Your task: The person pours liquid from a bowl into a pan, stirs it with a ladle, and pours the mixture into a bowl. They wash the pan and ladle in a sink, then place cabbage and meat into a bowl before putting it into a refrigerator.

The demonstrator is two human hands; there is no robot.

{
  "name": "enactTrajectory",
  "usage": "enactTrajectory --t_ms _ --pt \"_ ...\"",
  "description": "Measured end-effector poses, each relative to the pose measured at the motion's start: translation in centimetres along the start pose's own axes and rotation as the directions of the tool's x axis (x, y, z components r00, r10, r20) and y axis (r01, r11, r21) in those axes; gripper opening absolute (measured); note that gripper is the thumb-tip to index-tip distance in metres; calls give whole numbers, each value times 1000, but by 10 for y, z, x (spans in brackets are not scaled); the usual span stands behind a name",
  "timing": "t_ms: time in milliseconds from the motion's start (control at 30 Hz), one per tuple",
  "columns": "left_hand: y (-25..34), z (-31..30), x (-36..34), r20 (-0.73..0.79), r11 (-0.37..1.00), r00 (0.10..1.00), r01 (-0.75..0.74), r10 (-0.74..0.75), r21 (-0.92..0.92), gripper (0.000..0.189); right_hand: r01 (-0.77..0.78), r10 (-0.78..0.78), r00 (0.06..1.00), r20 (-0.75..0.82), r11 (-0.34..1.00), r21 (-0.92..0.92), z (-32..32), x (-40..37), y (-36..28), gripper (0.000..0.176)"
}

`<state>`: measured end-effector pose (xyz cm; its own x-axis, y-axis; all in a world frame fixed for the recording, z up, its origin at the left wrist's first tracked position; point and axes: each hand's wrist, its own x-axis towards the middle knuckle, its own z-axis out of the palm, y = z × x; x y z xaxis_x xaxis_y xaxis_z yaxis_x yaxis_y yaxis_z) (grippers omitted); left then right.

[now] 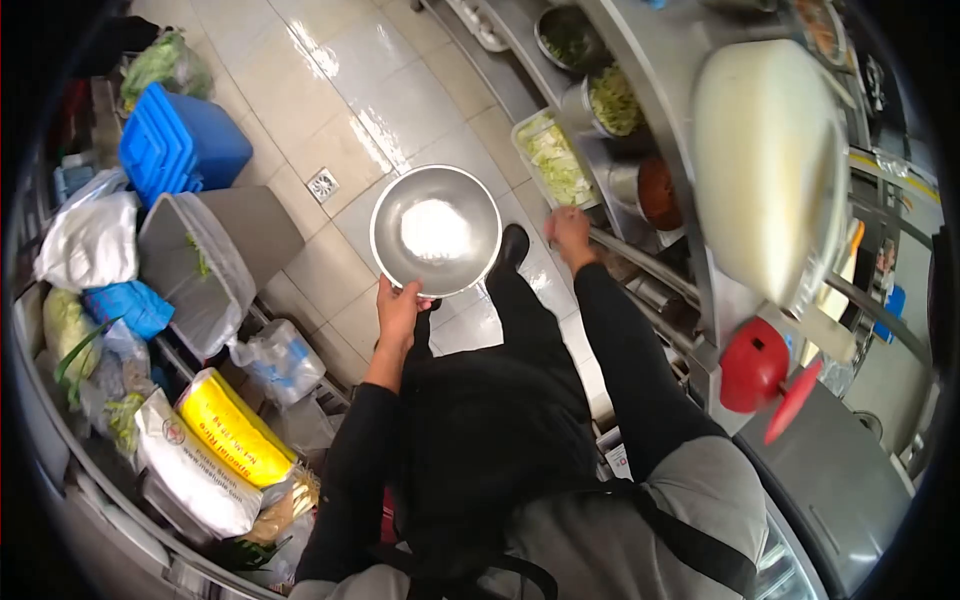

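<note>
My left hand grips the near rim of a round metal bowl, its thumb over the edge. The bowl hangs over the tiled floor and shows a bright reflection, with nothing visible in it. To the right, my right hand is held away from the bowl, with its fingers curled. It is beside a clear tub of chopped pale greens on the lower shelf. Whether that hand touches the tub or holds anything cannot be made out.
At left are a blue bin, a lined grey bin and a yellow rice bag. At right, a metal counter holds a large white block and a red object. Vegetable containers fill the shelf beneath.
</note>
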<state>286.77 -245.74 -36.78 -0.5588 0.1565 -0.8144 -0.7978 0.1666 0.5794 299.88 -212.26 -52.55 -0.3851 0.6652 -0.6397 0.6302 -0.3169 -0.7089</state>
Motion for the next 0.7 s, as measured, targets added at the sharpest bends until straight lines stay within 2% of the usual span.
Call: enactTrajectory --t_ms 33,67,100,133,167,200,267,300,333,400,433,467,533,567,633,667,700 --pt "-17 5 17 11 998 1000 19 -19 -56 41 -113 131 975 -182 988 109 17 23 -12 25" --pt "-34 10 37 9 998 999 32 -32 -59 41 -190 262 902 -342 954 230 33 46 -28 34" --pt "-50 15 58 12 995 999 52 -51 -81 42 -197 266 901 -343 955 223 43 92 -6 34" --pt "-64 21 78 17 992 997 71 -70 -101 43 -110 -37 759 -650 977 -184 51 147 36 46" --pt "-76 29 96 14 991 996 85 -84 -102 43 -150 -417 532 -737 810 -567 53 180 68 58" --pt "-86 37 111 15 990 995 97 -96 -101 43 -160 -416 534 -736 805 -571 47 185 67 58" --pt "-106 52 131 43 994 996 82 -79 -74 43 -88 -388 799 -460 681 -727 31 176 47 67" --pt "-108 62 136 27 994 995 95 -94 -54 42 15 -322 869 -375 776 -630 17 185 54 62" --pt "-114 71 140 27 992 993 113 -111 -52 42 1 -311 873 -376 771 -636 10 177 54 62" --pt "-121 88 147 43 987 987 158 -157 -24 42 -143 -97 899 -428 857 -495 -5 155 36 60" --pt "-120 98 147 62 988 986 154 -152 -29 40 -240 -75 890 -451 763 -600 -16 165 46 60" --pt "-118 110 148 62 987 986 157 -155 -28 40 -243 -72 889 -451 762 -600 -23 171 55 60" --pt "-121 128 152 78 986 985 157 -152 -61 38 74 -328 797 -507 886 -457 -34 173 74 54" --pt "-125 133 157 109 983 979 179 -173 -48 44 67 -322 798 -510 887 -456 -36 173 81 54" --pt "-132 148 163 94 985 982 166 -161 -53 47 242 -350 773 -529 934 -264 -40 174 94 45" --pt "-136 153 167 73 987 987 149 -145 -59 50 237 -344 776 -529 936 -262 -40 172 105 45" --pt "-137 154 171 83 986 984 161 -157 -42 53 262 -298 809 -506 954 -144 -41 166 114 38"
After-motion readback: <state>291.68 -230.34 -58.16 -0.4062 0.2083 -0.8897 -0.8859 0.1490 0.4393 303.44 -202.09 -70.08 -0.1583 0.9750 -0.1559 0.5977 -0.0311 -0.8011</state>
